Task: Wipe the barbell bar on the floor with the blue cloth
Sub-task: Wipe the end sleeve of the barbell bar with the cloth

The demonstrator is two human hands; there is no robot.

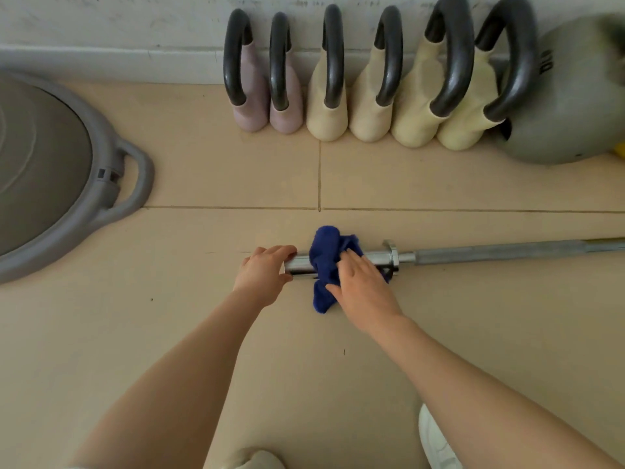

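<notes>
Barbell bar (507,252) | grey shaft, chrome sleeve (shiny) | blue cloth (324,255) draped over

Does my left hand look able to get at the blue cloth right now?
Probably yes: the left hand grips the barbell bar right beside the blue cloth, nothing between; the right hand rests on its other side.

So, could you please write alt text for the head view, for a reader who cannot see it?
A right hand presses a blue cloth over the chrome end of a barbell bar on a tiled floor, while the left hand holds its tip. Kettlebells line the wall.
</notes>
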